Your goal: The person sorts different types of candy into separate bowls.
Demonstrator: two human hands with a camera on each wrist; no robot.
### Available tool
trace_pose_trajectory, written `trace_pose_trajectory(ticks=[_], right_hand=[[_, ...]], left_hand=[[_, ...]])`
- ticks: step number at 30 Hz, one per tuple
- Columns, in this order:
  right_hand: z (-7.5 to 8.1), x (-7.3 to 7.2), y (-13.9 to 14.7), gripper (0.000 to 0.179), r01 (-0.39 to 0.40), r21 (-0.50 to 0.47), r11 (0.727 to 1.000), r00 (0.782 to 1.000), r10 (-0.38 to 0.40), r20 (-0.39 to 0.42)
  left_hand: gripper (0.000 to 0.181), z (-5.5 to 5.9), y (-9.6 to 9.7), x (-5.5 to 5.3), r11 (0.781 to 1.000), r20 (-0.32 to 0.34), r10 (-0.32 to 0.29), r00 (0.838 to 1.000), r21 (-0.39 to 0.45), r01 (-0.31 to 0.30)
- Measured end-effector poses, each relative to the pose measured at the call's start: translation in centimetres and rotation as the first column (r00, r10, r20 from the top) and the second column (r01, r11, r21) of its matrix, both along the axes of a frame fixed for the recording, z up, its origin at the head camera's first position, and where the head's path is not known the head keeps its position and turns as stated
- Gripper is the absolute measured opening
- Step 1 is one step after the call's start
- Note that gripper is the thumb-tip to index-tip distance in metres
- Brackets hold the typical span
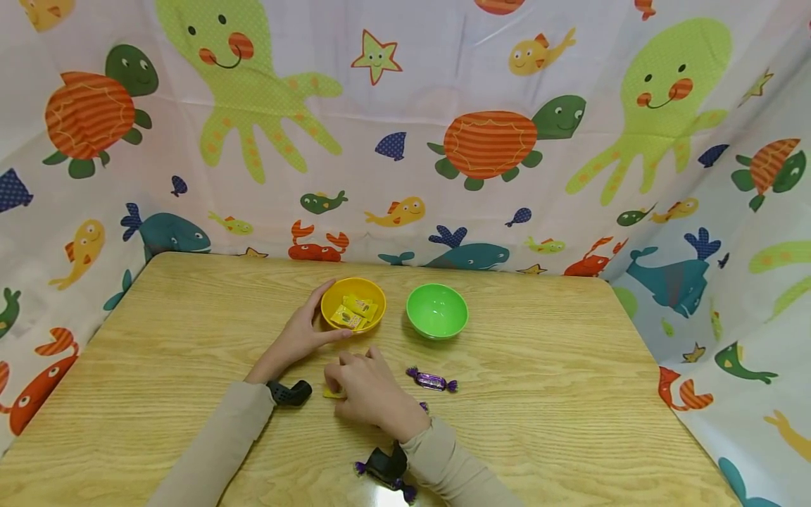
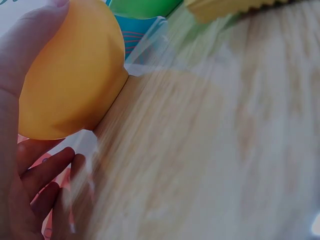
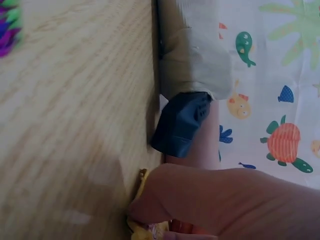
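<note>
My left hand holds a yellow bowl, its thumb along the near rim and the fingers round the far left side. Inside the bowl lie several small yellow-wrapped candies. In the left wrist view the thumb lies against the wall of the yellow bowl. In front of it, my right hand reaches down to the table and pinches another yellow-wrapped candy. The right wrist view shows the thumb over that candy's wrapper; the hand covers much of it.
A green bowl stands right of the yellow one. Purple-wrapped candies lie on the wooden table: one beyond the right hand, another end showing beside the wrist, more under the right wrist's black camera. A printed curtain hangs behind.
</note>
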State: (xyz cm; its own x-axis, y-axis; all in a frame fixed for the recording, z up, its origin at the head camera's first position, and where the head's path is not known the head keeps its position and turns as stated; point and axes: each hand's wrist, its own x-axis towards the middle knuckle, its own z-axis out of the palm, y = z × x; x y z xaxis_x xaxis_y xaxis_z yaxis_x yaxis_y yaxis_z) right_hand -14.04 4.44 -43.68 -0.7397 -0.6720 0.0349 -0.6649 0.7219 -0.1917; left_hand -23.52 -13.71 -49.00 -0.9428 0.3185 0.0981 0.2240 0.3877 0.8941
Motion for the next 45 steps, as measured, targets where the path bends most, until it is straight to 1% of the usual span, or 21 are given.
trace_pose_trajectory(ticks=[3, 5, 8, 10, 13, 15, 17, 19, 22, 24, 27, 30, 32, 36, 40, 45], right_hand=[[0.2, -0.3, 0.3, 0.024, -0.011, -0.008, 1.000, 0.999, 0.012, 0.035], [0.7, -0.4, 0.7, 0.023, -0.011, -0.037, 0.999, 0.997, 0.014, 0.073], [2.0, -0.7, 1.3, 0.022, -0.005, -0.086, 0.996, 0.994, 0.014, 0.105], [3.0, -1.1, 1.6, 0.021, -0.011, -0.126, 0.992, 0.993, 0.026, 0.115], [4.4, -2.1, 1.9, 0.020, -0.011, -0.158, 0.987, 0.995, 0.026, 0.095], [5.2, -2.8, 2.1, 0.019, -0.010, -0.201, 0.980, 0.997, 0.026, 0.077], [5.8, -3.6, 2.2, 0.018, 0.001, -0.240, 0.971, 0.999, 0.009, 0.040], [6.1, -4.5, 2.3, 0.016, 0.006, -0.300, 0.954, 1.000, -0.004, 0.009], [5.8, -6.1, 2.2, 0.014, 0.027, -0.369, 0.929, 0.999, -0.038, -0.022], [5.3, -7.0, 2.1, 0.012, 0.047, -0.387, 0.921, 0.998, -0.063, -0.028], [4.5, -8.0, 2.0, 0.010, 0.083, -0.378, 0.922, 0.995, -0.096, -0.014], [3.5, -8.7, 2.1, 0.009, 0.132, -0.337, 0.932, 0.991, -0.130, 0.029], [2.9, -9.1, 2.1, 0.009, 0.168, -0.297, 0.940, 0.986, -0.158, 0.057], [2.2, -9.7, 2.2, 0.008, 0.221, -0.225, 0.949, 0.975, -0.209, 0.076], [2.3, -10.1, 2.3, 0.009, 0.238, -0.193, 0.952, 0.971, -0.228, 0.075], [2.6, -9.9, 2.2, 0.009, 0.241, -0.172, 0.955, 0.970, -0.231, 0.080]], left_hand=[[0.104, -0.1, 0.0, 0.0, 1.000, -0.006, 0.000, 1.000, -0.004, 0.000], [0.104, -0.2, 0.1, 0.0, 1.000, -0.010, -0.002, 1.000, -0.001, 0.002], [0.103, -0.4, 0.1, 0.0, 1.000, -0.018, -0.010, 1.000, 0.012, 0.010], [0.101, -0.5, 0.0, 0.0, 1.000, -0.033, -0.018, 0.999, 0.025, 0.019], [0.098, -0.5, -0.2, -0.1, 0.999, -0.058, -0.032, 0.998, 0.021, 0.033], [0.098, -0.5, -0.4, -0.1, 0.999, -0.071, -0.039, 0.997, 0.023, 0.041], [0.098, -0.5, -0.5, -0.1, 0.999, -0.080, -0.046, 0.996, 0.020, 0.047], [0.098, -0.4, -0.5, -0.1, 0.998, -0.084, -0.048, 0.995, 0.025, 0.050], [0.099, -0.4, -0.5, 0.0, 0.999, -0.073, -0.032, 0.997, 0.024, 0.034], [0.100, -0.4, -0.4, 0.1, 1.000, -0.052, -0.019, 0.998, 0.018, 0.020], [0.102, -0.4, -0.3, 0.2, 1.000, -0.018, -0.004, 1.000, 0.011, 0.004], [0.104, -0.4, -0.2, 0.2, 1.000, -0.003, -0.002, 1.000, 0.012, 0.002], [0.104, -0.3, -0.1, 0.2, 1.000, 0.000, -0.002, 1.000, 0.019, 0.002], [0.104, -0.2, 0.1, 0.1, 1.000, 0.008, -0.001, 1.000, 0.017, 0.000], [0.102, -0.1, 0.1, 0.0, 1.000, 0.005, 0.001, 1.000, 0.013, -0.001], [0.103, 0.1, 0.0, -0.1, 1.000, -0.004, -0.006, 1.000, 0.014, 0.006]])
